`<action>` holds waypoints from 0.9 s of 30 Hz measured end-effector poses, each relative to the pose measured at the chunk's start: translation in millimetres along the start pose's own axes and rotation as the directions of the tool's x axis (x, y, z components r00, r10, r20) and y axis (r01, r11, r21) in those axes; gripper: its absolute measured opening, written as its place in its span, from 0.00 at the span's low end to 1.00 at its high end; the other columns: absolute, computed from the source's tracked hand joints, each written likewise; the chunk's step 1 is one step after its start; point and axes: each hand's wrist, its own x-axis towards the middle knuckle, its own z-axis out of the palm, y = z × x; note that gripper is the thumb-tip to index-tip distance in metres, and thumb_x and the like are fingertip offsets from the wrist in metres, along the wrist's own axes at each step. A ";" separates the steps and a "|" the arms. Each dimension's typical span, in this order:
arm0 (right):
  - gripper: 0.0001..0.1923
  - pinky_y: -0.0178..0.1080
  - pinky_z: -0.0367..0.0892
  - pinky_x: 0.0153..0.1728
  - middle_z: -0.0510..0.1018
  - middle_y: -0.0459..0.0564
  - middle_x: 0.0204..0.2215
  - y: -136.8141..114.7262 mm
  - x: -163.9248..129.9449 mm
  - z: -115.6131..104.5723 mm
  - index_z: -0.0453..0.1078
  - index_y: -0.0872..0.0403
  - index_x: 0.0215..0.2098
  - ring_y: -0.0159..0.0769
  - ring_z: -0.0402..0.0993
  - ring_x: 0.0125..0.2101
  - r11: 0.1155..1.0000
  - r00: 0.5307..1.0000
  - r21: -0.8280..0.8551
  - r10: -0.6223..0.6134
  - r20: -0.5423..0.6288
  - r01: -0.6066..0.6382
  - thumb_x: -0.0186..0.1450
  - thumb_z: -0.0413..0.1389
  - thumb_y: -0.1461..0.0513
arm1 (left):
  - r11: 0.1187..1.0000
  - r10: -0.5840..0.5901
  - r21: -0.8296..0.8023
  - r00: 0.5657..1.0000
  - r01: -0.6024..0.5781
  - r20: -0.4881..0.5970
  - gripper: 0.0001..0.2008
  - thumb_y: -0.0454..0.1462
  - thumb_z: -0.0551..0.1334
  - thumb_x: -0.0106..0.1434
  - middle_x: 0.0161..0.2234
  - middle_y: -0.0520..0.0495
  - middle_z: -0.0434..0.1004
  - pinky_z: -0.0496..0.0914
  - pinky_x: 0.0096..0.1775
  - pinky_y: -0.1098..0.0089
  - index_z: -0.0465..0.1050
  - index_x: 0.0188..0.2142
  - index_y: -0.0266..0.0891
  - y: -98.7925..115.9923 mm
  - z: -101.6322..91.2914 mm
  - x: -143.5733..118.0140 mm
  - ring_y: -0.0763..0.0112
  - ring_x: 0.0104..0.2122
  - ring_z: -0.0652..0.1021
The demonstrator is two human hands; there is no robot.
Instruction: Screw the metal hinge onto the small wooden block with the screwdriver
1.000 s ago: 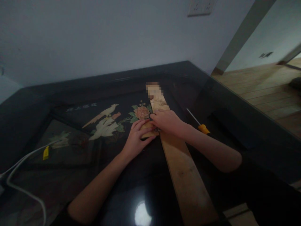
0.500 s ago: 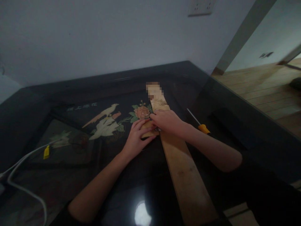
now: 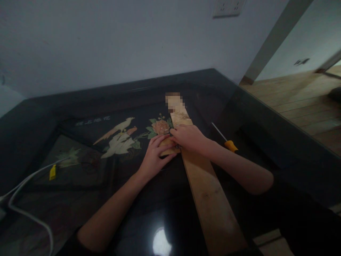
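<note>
A long wooden board (image 3: 210, 193) runs from the near edge up the dark tabletop, its far end blurred out. Against its left side lies a short wooden piece (image 3: 166, 149), partly covered by fingers. My left hand (image 3: 157, 153) grips this short piece, fingers across the top and thumb along the near edge. My right hand (image 3: 190, 137) rests closed on the long board, its fingertips at the joint between the two pieces. A small shiny bit shows beneath those fingertips, but whatever they pinch is hidden.
Right of the board lies a screwdriver (image 3: 230, 145) with a yellow-orange handle. A white cable (image 3: 29, 217) with a yellow tag (image 3: 52, 172) curves over the left side. The glossy tabletop (image 3: 149, 217) carries flower and bird decoration and meets a wall behind.
</note>
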 end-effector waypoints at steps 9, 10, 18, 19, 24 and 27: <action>0.12 0.36 0.60 0.29 0.77 0.55 0.39 1.3 -1.0 -2.2 0.67 0.57 0.43 0.43 0.75 0.40 0.999 0.999 0.028 0.042 -0.027 -0.041 0.70 0.47 0.59 | 1.000 -0.002 0.006 1.000 0.002 -0.002 0.15 0.38 0.67 0.58 0.56 0.44 0.68 0.63 0.56 0.46 0.76 0.46 0.46 -0.5 0.7 -0.7 0.56 0.57 0.64; 0.12 0.36 0.60 0.28 0.78 0.56 0.38 0.6 -0.6 -2.3 0.68 0.57 0.42 0.43 0.75 0.39 0.999 0.999 0.018 0.046 -0.012 -0.046 0.70 0.46 0.59 | 1.000 -0.001 0.006 1.000 0.001 -0.004 0.15 0.38 0.67 0.58 0.56 0.44 0.68 0.63 0.56 0.47 0.76 0.46 0.46 -0.6 0.7 -0.7 0.56 0.57 0.64; 0.09 0.35 0.59 0.28 0.78 0.53 0.38 3.3 -4.8 -6.1 0.67 0.55 0.44 0.41 0.76 0.37 0.999 1.000 0.048 -0.003 -0.014 0.004 0.68 0.48 0.62 | 1.000 0.004 0.003 1.000 -0.004 0.011 0.15 0.37 0.66 0.58 0.56 0.45 0.68 0.63 0.56 0.48 0.75 0.47 0.46 1.4 -0.9 0.3 0.56 0.56 0.65; 0.10 0.36 0.59 0.28 0.78 0.53 0.38 3.4 -4.8 -6.1 0.67 0.55 0.45 0.41 0.76 0.37 0.999 1.000 0.049 0.008 -0.017 -0.008 0.68 0.49 0.61 | 1.000 0.003 0.002 1.000 -0.003 0.007 0.15 0.37 0.66 0.58 0.56 0.45 0.68 0.63 0.56 0.47 0.76 0.46 0.46 1.2 -0.6 0.2 0.56 0.57 0.65; 0.11 0.37 0.58 0.27 0.78 0.56 0.37 0.1 -1.1 -1.5 0.68 0.57 0.42 0.43 0.76 0.37 0.999 0.999 0.001 0.035 -0.010 -0.035 0.69 0.46 0.61 | 1.000 0.006 0.005 1.000 -0.005 -0.013 0.14 0.38 0.67 0.58 0.56 0.45 0.69 0.63 0.56 0.47 0.76 0.45 0.46 -1.2 1.1 -0.7 0.55 0.57 0.64; 0.10 0.36 0.58 0.27 0.78 0.55 0.37 -0.9 0.3 0.0 0.68 0.57 0.41 0.42 0.76 0.37 1.000 1.000 0.004 0.012 0.002 -0.012 0.69 0.45 0.65 | 1.000 0.013 0.011 1.000 -0.013 -0.015 0.14 0.38 0.67 0.57 0.56 0.44 0.68 0.63 0.56 0.48 0.77 0.44 0.45 -1.6 1.1 -0.7 0.56 0.56 0.64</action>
